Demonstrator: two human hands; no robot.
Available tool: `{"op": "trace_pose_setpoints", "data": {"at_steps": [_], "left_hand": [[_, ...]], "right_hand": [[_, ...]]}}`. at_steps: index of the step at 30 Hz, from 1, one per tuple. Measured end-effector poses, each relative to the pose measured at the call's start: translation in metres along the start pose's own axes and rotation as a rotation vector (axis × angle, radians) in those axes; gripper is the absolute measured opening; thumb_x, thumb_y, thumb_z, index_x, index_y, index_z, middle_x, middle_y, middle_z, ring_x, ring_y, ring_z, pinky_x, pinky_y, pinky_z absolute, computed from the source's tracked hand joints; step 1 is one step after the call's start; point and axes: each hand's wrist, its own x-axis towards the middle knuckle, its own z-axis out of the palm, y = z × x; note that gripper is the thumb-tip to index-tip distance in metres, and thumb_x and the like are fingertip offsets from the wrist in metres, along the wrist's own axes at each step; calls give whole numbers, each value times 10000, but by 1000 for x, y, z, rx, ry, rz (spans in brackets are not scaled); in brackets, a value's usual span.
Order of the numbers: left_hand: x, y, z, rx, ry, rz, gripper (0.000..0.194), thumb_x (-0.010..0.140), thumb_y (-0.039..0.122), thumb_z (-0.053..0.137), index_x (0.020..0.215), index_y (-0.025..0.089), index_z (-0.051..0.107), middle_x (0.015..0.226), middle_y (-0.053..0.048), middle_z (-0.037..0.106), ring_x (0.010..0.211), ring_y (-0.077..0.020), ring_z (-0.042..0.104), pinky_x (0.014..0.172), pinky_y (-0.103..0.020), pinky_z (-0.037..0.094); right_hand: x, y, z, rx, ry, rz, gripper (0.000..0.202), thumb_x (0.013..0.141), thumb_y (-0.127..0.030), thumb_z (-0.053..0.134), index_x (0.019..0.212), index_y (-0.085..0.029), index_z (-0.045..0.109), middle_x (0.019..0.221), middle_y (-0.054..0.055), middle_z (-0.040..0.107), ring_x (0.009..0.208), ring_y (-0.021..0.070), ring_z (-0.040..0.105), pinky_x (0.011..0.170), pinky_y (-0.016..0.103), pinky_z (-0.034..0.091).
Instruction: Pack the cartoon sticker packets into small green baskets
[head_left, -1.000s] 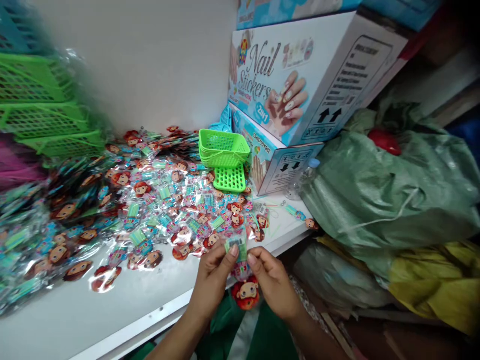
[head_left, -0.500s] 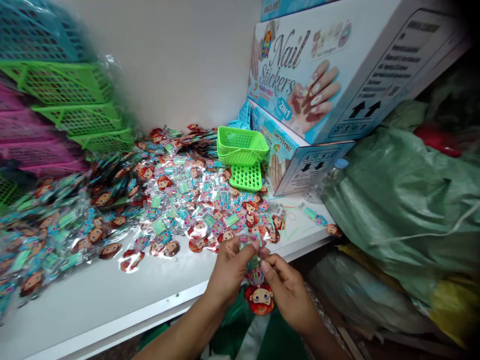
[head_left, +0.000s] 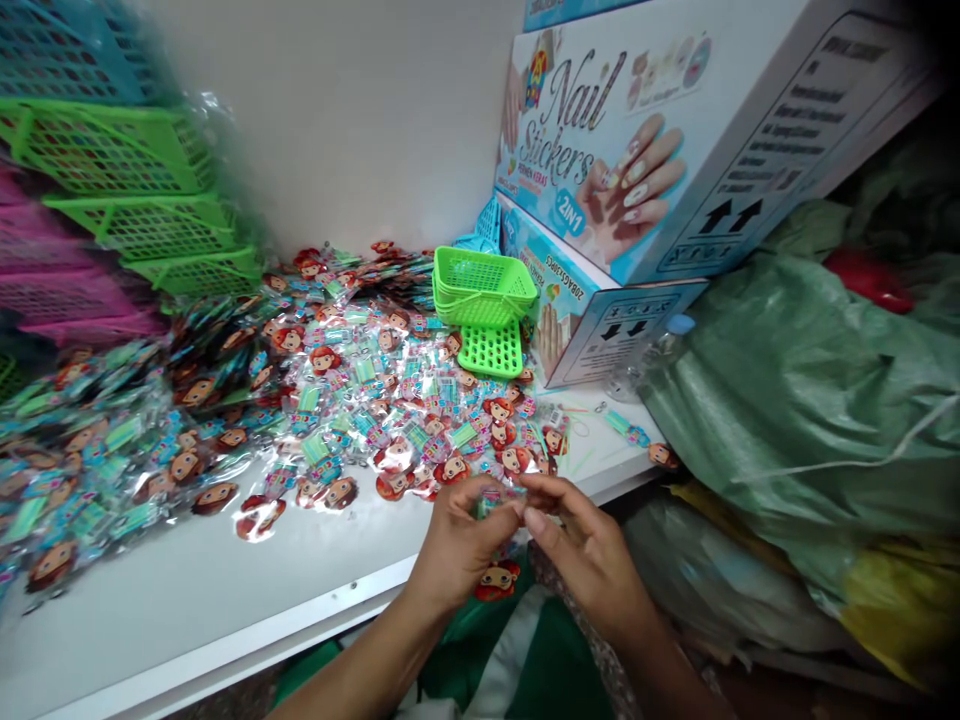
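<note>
My left hand (head_left: 466, 540) is closed on a small clear plastic packet (head_left: 498, 578) printed with a red-haired cartoon head, which hangs below my fingers. Thumb and forefinger of my right hand (head_left: 576, 545) pinch at the packet's edge, right beside my left thumb; what exactly they grip is hidden. Both hands are just in front of the table's edge. Beyond them spreads a pile of similar packets (head_left: 420, 440) with cartoon heads and pale green contents. One single packet (head_left: 637, 432) lies apart at the right end of the white table (head_left: 217, 600).
Stacked green baskets (head_left: 180, 225) and pink baskets (head_left: 75, 265) stand at the left. Small green baskets (head_left: 484, 285) sit behind the pile, by the nail sticker cartons (head_left: 600, 150). A clear bottle (head_left: 660, 350) and a big green sack (head_left: 810, 400) are on the right.
My hands have come closer together at the packet. The packet's printed head has shifted left and up, partly behind my left hand. The view has moved slightly.
</note>
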Motion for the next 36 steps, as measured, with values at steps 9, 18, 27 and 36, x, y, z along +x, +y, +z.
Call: {"op": "trace_pose_setpoints", "data": {"at_steps": [9,18,27,36], "left_hand": [[-7,10,-3,174,-9,75,219,713,303,669,604,145,566,514,55,480,488,-70,392,502,-205,314],[-6,13,-14,578,-65,296,126,774,243,604,672,167,605,673,3,580,679,-130,522,643,-238,379],[-12,15,-17,987,-119,504,209,828,196,500,619,184,495,625,-1,536,661,-151,501,633,-279,332],[-17,11,-25,862,-15,435,184,848,302,534,746,182,629,708,-29,622,708,-161,553,669,-287,378]], "right_hand": [[10,-15,-10,-186,-17,-183,204,855,-284,535,1035,-219,604,1021,59,623,983,206,562,872,320,438],[25,-34,-23,-439,-246,-207,170,846,-295,552,933,-234,685,917,36,668,864,182,599,727,268,458],[34,-44,-17,-843,-375,-322,181,812,-213,499,765,-214,674,729,21,662,688,165,591,632,259,384],[42,-14,-50,-1350,-285,-239,269,887,-267,425,755,-179,643,795,96,652,732,215,582,638,310,368]]}}
